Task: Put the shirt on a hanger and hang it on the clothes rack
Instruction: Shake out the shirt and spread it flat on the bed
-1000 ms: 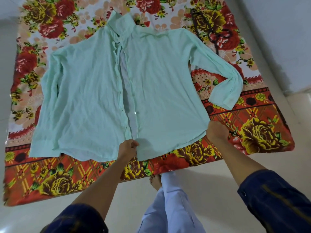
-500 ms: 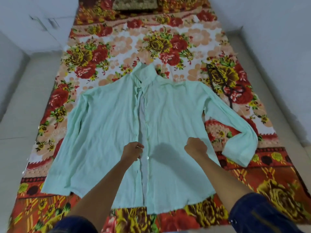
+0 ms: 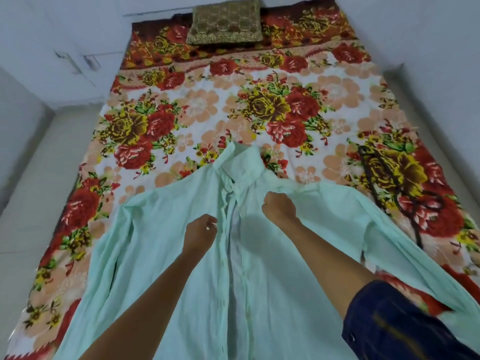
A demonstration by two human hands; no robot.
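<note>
Since the earlier frame we see both hands moved up the shirt (image 3: pixel 166 255) toward the collar (image 3: pixel 241 165): left hand (image 3: pixel 201 233) curled beside the placket, whether it pinches cloth we cannot tell; right hand (image 3: pixel 279 207) fisted on fabric just below the collar. Shirt lies flat on the floral bedsheet (image 3: pixel 197 107), hanger (image 3: pixel 389 185) off its right shoulder, open sheet up to the pillow (image 3: pixel 224 22); we read no writing.
</note>
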